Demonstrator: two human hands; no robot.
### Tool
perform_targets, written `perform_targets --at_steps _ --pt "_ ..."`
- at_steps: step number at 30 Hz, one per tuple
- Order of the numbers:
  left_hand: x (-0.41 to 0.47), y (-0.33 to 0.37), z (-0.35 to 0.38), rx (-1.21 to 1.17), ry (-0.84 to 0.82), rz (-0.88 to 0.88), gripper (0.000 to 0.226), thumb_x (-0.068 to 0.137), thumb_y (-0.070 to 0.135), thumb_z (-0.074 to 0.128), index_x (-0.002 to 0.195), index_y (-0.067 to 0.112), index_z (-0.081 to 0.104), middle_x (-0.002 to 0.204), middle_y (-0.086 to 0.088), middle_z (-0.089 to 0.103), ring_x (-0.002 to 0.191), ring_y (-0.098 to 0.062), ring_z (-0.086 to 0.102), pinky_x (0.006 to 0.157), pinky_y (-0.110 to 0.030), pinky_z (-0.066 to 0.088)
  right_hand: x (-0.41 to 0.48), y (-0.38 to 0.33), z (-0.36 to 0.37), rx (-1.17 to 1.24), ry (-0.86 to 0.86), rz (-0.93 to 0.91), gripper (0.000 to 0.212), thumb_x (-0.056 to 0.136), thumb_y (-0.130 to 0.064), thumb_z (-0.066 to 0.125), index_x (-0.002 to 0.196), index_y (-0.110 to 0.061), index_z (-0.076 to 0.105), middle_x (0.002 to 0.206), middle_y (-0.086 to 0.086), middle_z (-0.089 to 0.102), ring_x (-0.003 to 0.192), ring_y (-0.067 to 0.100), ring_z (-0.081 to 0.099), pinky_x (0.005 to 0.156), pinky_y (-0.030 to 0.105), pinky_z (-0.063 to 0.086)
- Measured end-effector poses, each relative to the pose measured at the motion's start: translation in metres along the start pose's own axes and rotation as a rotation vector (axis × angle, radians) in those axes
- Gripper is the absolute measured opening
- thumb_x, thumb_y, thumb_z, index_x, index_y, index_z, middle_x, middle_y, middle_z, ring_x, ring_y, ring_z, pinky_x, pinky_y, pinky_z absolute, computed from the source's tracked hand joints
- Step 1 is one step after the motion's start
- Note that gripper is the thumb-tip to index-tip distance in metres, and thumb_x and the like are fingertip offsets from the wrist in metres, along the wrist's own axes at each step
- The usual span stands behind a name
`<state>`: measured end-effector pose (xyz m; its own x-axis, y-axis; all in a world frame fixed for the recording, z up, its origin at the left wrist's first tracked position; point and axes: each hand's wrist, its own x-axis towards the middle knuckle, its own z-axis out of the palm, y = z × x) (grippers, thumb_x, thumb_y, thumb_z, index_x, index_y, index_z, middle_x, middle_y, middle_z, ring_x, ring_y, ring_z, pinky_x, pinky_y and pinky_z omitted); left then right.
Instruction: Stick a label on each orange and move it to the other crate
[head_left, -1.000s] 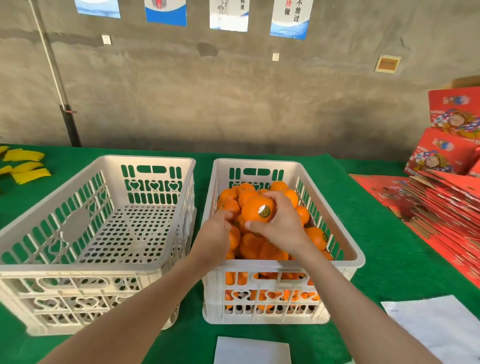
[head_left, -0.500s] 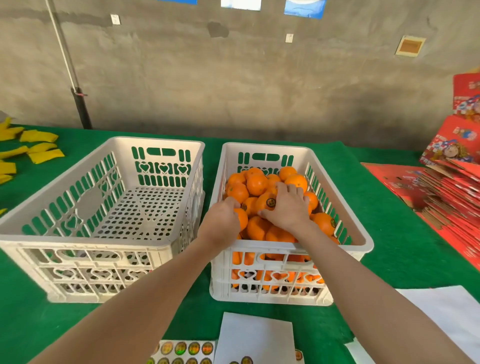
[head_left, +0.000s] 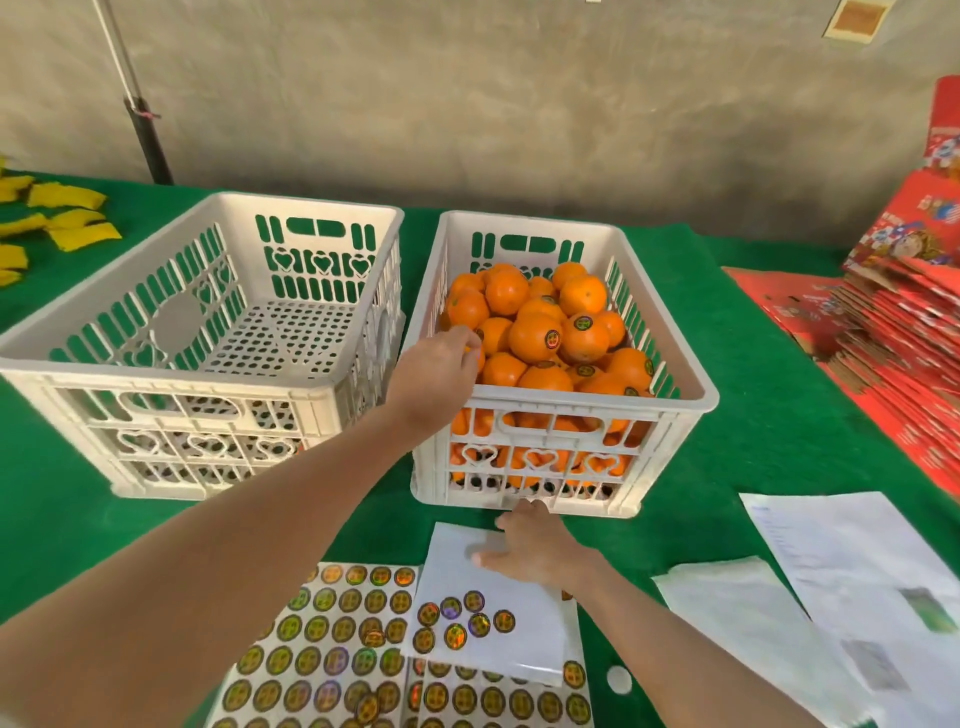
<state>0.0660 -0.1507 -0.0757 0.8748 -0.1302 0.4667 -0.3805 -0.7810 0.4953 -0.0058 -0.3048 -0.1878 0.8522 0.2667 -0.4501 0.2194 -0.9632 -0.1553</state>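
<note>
From the head camera, the oranges (head_left: 540, 332) are heaped in the right-hand crate (head_left: 696, 397) on the green table (head_left: 769, 426); the other crate (head_left: 171, 366) beside it holds none. The left hand (head_left: 436, 376) reaches over the near rim, its grip curled round one orange (head_left: 474, 356) at the pile's left edge. The right hand (head_left: 530, 548) lies flat and spread on a white sheet (head_left: 519, 644), holding nothing, well apart from the fruit, with loose labels (head_left: 457, 621) just beside it. An orange looks firm, round and fairly light, likely to roll, so I'd cup it across its widest part. The labels look thin and tacky, so I'd pick one by its edge.
</note>
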Motion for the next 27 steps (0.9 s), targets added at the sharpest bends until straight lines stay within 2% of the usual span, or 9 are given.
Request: perform_targets --at_steps 5,8,10,12,16,18,20,24,27 --pt "-0.043 -0.001 -0.007 -0.111 0.036 0.142 0.027 0.093 0.011 0.056 0.12 0.006 0.054 0.116 -0.01 0.056 0.106 -0.015 0.051 0.088 -0.018 0.035 0.013 -0.002 0.016 0.04 0.005 0.028 0.058 0.082 -0.055 0.058 0.117 -0.009 0.056 0.138 0.012 0.039 0.126 0.032 0.035 0.103 0.043 0.032" --pt "-0.081 -0.006 -0.006 -0.029 0.127 0.306 0.028 0.084 -0.001 0.062 0.112 -0.003 0.059 0.115 -0.016 0.057 0.109 -0.021 0.049 0.096 -0.023 0.037 0.016 -0.001 0.022 0.066 0.043 0.056 0.064 0.081 -0.049 0.061 0.13 -0.011 0.049 0.141 0.01 0.036 0.13 0.031 0.033 0.106 0.043 0.03" --pt "-0.101 -0.015 0.0 -0.021 0.074 0.307 0.03 0.079 -0.006 0.065 0.109 -0.004 0.062 0.113 -0.016 0.059 0.109 -0.023 0.051 0.099 -0.023 0.037 0.017 -0.001 0.026 0.063 0.07 0.062 0.06 0.083 -0.044 0.061 0.131 -0.011 0.048 0.14 0.011 0.036 0.128 0.03 0.034 0.105 0.041 0.032" --pt "-0.117 -0.024 0.007 -0.066 -0.053 0.137 0.033 0.08 -0.007 0.065 0.113 0.0 0.061 0.116 -0.012 0.058 0.11 -0.023 0.055 0.098 -0.018 0.036 0.017 -0.002 0.029 0.04 0.114 0.054 0.051 0.086 -0.04 0.058 0.127 -0.011 0.051 0.138 0.012 0.038 0.126 0.03 0.037 0.103 0.04 0.034" --pt "-0.132 -0.038 0.021 -0.252 -0.241 -0.401 0.036 0.087 0.015 0.066 0.121 0.014 0.053 0.113 0.001 0.057 0.106 -0.016 0.056 0.089 -0.019 0.042 0.015 0.003 0.028 0.133 0.242 -0.001 0.029 0.091 -0.033 0.053 0.112 -0.015 0.06 0.126 0.009 0.049 0.119 0.026 0.045 0.097 0.036 0.036" --pt "-0.133 -0.038 0.025 -0.425 -0.34 -0.662 0.039 0.082 0.022 0.073 0.112 0.021 0.049 0.101 0.008 0.059 0.098 -0.013 0.059 0.083 -0.023 0.045 0.012 0.007 0.018 0.244 0.289 -0.067 0.026 0.092 -0.036 0.054 0.107 -0.015 0.061 0.114 0.004 0.055 0.112 0.022 0.049 0.092 0.033 0.036" --pt "-0.134 -0.037 0.026 -0.718 -0.458 -0.872 0.036 0.079 0.016 0.075 0.111 0.011 0.058 0.091 0.004 0.071 0.087 -0.018 0.069 0.079 -0.029 0.054 0.008 0.01 0.006 0.324 0.332 -0.126 0.027 0.092 -0.038 0.055 0.106 -0.015 0.062 0.103 -0.003 0.056 0.106 0.018 0.049 0.088 0.032 0.035" --pt "-0.138 -0.035 0.027 -0.982 -0.73 -1.071 0.038 0.08 0.005 0.07 0.115 -0.004 0.06 0.106 -0.023 0.069 0.1 -0.039 0.066 0.094 -0.052 0.05 -0.002 0.007 -0.012 0.421 0.413 -0.194 0.019 0.092 -0.036 0.057 0.092 -0.017 0.059 0.089 -0.007 0.05 0.087 0.014 0.046 0.078 0.031 0.035" --pt "-0.141 -0.036 0.03 -1.108 -0.806 -1.097 0.035 0.086 0.002 0.061 0.12 -0.006 0.056 0.115 -0.03 0.063 0.107 -0.047 0.06 0.092 -0.055 0.049 -0.015 0.004 -0.013 0.46 0.485 -0.236 0.027 0.091 -0.032 0.06 0.112 -0.015 0.061 0.11 -0.001 0.058 0.104 0.016 0.05 0.092 0.034 0.038"
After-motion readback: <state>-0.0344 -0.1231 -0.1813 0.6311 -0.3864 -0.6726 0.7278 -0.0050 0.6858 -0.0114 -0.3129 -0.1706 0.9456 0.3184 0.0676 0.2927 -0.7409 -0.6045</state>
